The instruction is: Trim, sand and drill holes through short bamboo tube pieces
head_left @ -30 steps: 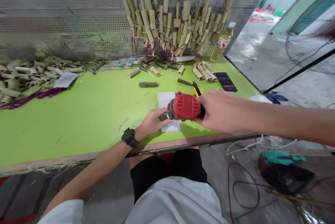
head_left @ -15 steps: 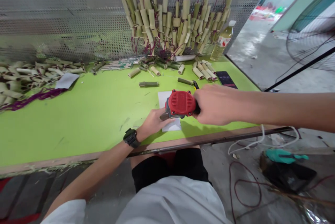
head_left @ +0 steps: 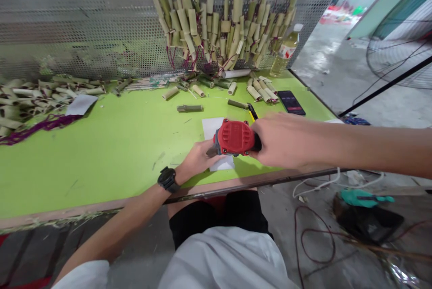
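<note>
My right hand (head_left: 278, 140) is wrapped round the dark handle of a red power drill (head_left: 235, 137), seen from its back end, over a white sheet of paper (head_left: 211, 126) near the table's front edge. My left hand (head_left: 199, 160), below a wrist with a black watch (head_left: 168, 178), has its fingers closed beside the drill. What they grip is mostly behind the tool; only a small brownish-grey edge shows by the thumb. Just beyond the drill lie a yellow-and-black cutter knife (head_left: 252, 112) and a thin green bamboo piece (head_left: 237, 104). Another bamboo piece (head_left: 190, 108) rests farther left.
Bamboo tubes (head_left: 216, 28) hang on purple cords against a perforated metal panel. A heap of cut tubes (head_left: 43, 97) and purple string (head_left: 42, 128) lie left. At right are a phone (head_left: 290, 102), a bottle (head_left: 286, 52), and a fan (head_left: 403, 39) beyond the table.
The drill and my right hand sit slightly lower in view, and the cutter knife shows more. Both hands keep their hold; the whole view has shifted a little.
</note>
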Available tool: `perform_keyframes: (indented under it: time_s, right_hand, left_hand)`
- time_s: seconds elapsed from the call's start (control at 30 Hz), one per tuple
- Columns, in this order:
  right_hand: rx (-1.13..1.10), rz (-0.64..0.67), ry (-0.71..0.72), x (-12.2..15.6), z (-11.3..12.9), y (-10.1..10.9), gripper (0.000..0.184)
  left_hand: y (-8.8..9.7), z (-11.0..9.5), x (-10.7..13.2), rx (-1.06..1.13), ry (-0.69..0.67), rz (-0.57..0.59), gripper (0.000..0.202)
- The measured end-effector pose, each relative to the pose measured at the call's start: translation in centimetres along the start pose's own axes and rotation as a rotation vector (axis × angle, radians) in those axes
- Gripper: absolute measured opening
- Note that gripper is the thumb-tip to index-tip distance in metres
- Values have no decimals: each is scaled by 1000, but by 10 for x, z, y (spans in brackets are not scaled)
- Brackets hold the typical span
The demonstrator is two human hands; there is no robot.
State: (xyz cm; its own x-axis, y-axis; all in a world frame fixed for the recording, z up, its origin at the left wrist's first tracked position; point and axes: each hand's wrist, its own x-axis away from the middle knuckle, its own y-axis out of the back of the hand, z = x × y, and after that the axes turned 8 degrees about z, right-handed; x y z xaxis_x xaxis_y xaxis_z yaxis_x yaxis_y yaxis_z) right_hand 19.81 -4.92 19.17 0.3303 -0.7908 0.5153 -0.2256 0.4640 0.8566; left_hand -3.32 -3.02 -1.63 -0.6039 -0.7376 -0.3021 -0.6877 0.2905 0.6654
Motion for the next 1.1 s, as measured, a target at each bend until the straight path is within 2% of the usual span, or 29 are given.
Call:
perform_keyframes:
  time_s: [0.1, 0.2, 0.37, 0.47, 0.57, 0.67, 0.77, 0.83, 0.93, 1.0, 1.1]
  right_hand:
    - [-41, -74, 66, -4, -7, -6, 15]
    - [-76, -199, 140, -7, -17, -12, 16]
    - [-99, -413, 123, -10, -29, -23, 7]
    - [-115, -484, 189, -22, -37, -37, 8]
    - [-157, -484, 234, -44, -46, -57, 17]
    - [-244, -473, 203, -62, -52, -79, 20]
    - [-309, -450, 187, -69, -55, -98, 21]
    - [-332, -434, 189, -68, -56, -108, 19]
    - [-311, -404, 120, -61, -56, -115, 10]
    - [-282, -376, 45, -56, -54, -115, 6]
    - [-249, -336, -25, -49, -50, -111, 4]
  left_hand:
    - [-1, 1, -2, -21, -52, -30, 33]
    - [4, 1, -5, -49, -53, -46, 25]
    - [23, 4, -11, -160, -68, -252, 21]
    - [32, 11, -14, -240, -46, -302, 26]
    - [34, 21, -17, -291, 22, -250, 28]
    - [33, 27, -20, -323, 104, -105, 27]
    - [34, 26, -22, -303, 147, 33, 32]
    - [36, 23, -21, -270, 158, 79, 39]
    - [45, 23, -22, -256, 160, 151, 54]
    - [55, 29, -27, -281, 165, 202, 55]
    - [77, 50, -44, -405, 243, 156, 56]
